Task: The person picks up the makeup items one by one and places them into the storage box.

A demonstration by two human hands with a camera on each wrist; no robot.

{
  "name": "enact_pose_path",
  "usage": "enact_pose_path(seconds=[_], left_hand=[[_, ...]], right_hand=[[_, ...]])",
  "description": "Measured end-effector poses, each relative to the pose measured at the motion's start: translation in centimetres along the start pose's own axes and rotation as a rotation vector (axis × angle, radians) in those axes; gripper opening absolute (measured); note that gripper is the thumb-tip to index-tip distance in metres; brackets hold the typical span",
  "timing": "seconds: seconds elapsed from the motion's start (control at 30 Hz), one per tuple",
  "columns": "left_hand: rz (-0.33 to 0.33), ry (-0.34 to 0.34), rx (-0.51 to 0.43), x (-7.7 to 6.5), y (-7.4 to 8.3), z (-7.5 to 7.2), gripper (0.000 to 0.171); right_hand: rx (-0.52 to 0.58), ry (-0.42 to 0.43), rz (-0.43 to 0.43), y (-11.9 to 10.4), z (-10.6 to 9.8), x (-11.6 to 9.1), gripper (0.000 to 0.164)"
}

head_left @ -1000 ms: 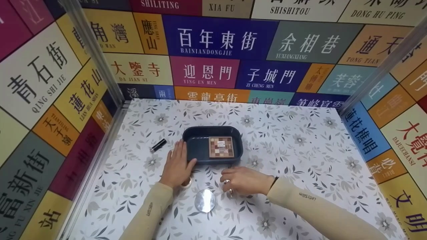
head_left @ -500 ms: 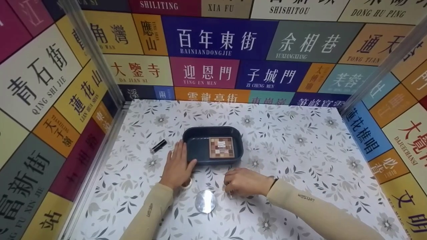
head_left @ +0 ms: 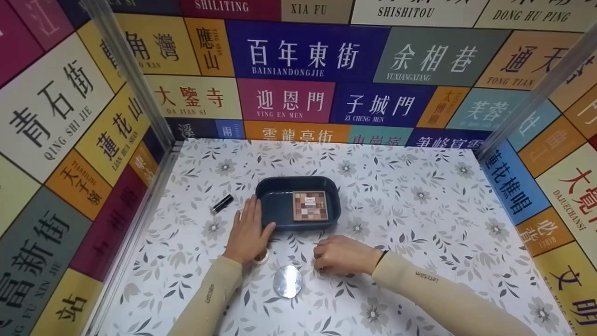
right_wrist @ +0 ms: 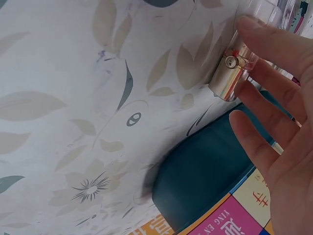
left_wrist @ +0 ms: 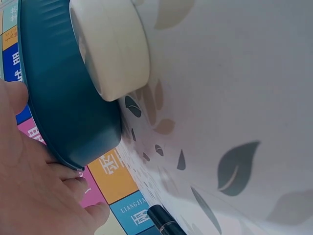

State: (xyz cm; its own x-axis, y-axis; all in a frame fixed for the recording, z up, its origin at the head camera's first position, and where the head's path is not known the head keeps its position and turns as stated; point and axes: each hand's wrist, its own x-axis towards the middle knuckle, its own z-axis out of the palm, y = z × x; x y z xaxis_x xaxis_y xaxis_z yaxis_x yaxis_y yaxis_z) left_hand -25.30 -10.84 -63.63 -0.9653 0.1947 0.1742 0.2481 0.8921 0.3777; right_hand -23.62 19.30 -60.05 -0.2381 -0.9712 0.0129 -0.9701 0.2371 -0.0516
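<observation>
A dark teal tray (head_left: 275,189) stands mid-table with a brown checkered palette (head_left: 310,206) inside it. My left hand (head_left: 249,228) lies flat on the table, fingers straight, its thumb against the tray's (left_wrist: 63,98) front left corner. A small cream round jar (head_left: 261,256) sits under that wrist, and in the left wrist view the jar (left_wrist: 110,49) is beside the tray. My right hand (head_left: 340,255) is curled on the table in front of the tray. Its fingertips (right_wrist: 249,27) close round a small silver tube (right_wrist: 230,73) with a clear end.
A black lipstick tube (head_left: 221,204) lies left of the tray, beyond my left fingertips. A round silvery disc (head_left: 287,281) lies between my forearms near the front. Sign-covered walls close in the floral table (head_left: 419,196) on three sides.
My right hand's fingers have curled in over the shiny tube, which showed at the fingers a second ago. The left hand and tray have not moved.
</observation>
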Motion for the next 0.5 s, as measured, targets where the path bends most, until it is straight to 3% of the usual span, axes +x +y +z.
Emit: enact_pose_path(seconds=[0.2,0.5], left_hand=[[0.012,0.019,0.02,0.0,-0.1,-0.1,0.08],[-0.003,-0.004,0.016,0.1,0.0,-0.1,0.081]], right_hand=[[0.022,0.007,0.011,0.0,-0.4,0.1,0.007],[0.032,0.04,0.032,0.3,-1.1,0.1,0.013]])
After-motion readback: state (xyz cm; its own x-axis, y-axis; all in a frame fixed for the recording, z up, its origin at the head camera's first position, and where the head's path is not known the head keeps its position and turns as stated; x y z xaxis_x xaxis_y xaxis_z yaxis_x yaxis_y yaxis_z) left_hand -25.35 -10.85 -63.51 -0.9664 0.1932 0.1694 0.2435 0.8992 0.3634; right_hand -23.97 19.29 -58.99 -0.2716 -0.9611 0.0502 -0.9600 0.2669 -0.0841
